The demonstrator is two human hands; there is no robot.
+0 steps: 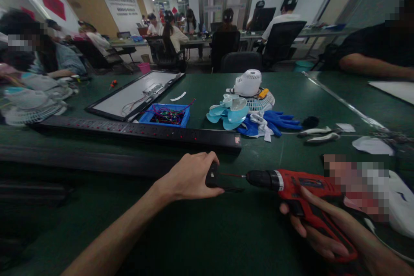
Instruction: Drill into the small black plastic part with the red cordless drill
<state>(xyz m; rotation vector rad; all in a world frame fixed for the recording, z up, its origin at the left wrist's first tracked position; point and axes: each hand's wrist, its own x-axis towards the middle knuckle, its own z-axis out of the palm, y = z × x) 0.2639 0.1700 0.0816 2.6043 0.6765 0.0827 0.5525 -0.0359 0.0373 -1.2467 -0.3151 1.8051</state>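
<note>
Cordless drill (307, 180) in red and black is held level above the near tabletop (233, 233), the fingers of the right hand (343, 221) wrapped around its handle close to the trigger, presumably so that one hand both steadies and works it. Its thin bit (233, 175) points left at a black end piece (212, 176), gripped between the fingers and thumb of the left hand (190, 177), likely to keep it from sliding or twisting. Whether the bit meets a screw there is too small to tell. In line behind that hand, a long dark bar (80, 159) runs leftward; the hand hides whether it joins the end piece.

Farther in, a black socket strip (161, 132) lies crosswise. Beyond it, a blue tray (185, 118) keeps loose wires (166, 115) together, and a framed panel (129, 95) lies flat, its thin leads exposed. To the right, pale-blue fan blades (233, 116) and blue gloves (281, 121) lie heaped by a white fan body (249, 83), with pliers (320, 138) just beside. At the back, people (176, 36) sit among black chairs (284, 37).
</note>
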